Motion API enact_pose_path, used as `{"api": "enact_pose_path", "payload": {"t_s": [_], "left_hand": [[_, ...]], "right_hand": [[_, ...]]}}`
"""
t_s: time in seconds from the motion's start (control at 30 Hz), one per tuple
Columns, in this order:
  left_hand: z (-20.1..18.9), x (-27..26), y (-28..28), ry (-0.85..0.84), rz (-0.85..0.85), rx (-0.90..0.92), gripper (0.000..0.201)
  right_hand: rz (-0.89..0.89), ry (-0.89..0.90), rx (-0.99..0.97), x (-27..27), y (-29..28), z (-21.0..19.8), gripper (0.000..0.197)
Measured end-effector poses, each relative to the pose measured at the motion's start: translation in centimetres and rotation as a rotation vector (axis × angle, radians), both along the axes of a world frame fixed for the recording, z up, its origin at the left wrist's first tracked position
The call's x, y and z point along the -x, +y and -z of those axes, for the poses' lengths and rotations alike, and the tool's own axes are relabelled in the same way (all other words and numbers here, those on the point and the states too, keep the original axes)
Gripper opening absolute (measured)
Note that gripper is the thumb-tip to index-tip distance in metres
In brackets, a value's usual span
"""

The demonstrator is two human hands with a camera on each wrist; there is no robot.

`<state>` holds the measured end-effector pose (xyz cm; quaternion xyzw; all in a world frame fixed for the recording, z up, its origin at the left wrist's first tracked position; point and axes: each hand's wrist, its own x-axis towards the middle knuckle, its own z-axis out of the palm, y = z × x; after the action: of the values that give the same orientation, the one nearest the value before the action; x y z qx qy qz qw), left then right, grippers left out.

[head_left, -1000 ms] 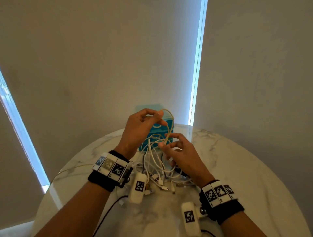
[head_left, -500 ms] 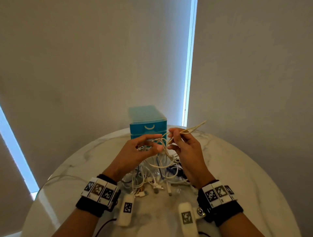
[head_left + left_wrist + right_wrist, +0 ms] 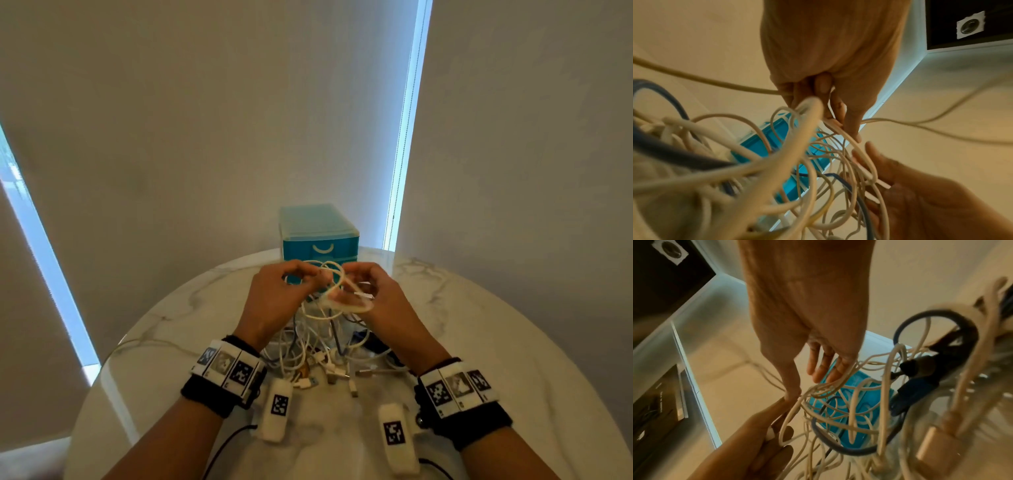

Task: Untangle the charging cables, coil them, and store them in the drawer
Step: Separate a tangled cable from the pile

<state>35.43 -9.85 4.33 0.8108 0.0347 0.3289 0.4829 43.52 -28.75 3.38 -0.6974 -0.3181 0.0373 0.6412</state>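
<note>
Hands raised over a marble table, both pinching loops of one cable tangle.

Head view: left hand (image 3: 274, 301) and right hand (image 3: 383, 301) close together, fingers curled on white cables (image 3: 329, 308); the rest of the tangle hangs to the table (image 3: 479, 325), plugs lying near the wrists; teal drawer unit (image 3: 318, 236) just behind, drawers closed. Left wrist view: left fingers (image 3: 851, 129) grip several strands; a blue cable (image 3: 663, 154) runs through the white ones. Right wrist view: right thumb and forefinger (image 3: 791, 386) pinch a strand, other fingers spread loosely, touching the loops.
</note>
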Motion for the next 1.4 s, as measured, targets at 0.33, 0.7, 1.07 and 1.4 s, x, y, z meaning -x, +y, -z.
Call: {"api": "enact_pose_path", "payload": {"t_s": [0.33,0.7,1.07,1.4], "left_hand": [[0.3,0.0,0.2,-0.064,-0.057,0.074,0.023],[-0.3,-0.3,-0.8,-0.005,0.231,-0.016,0.029],[0.8,-0.1,1.0,0.209,0.178,-0.090,0.034],[-0.8,1.3,-0.7,0.194,0.252,-0.068,0.021]], "right_hand": [[0.337,-0.220,0.084,-1.2,-2.2,-0.1,0.023],[0.131,-0.293,0.157,0.4,-0.4,0.5,0.042],[0.178,-0.072,-0.338,-0.5,-1.7,-0.3,0.023],[-0.034,0.222,-0.510,0.4,-0.8,-1.0,0.031]]}}
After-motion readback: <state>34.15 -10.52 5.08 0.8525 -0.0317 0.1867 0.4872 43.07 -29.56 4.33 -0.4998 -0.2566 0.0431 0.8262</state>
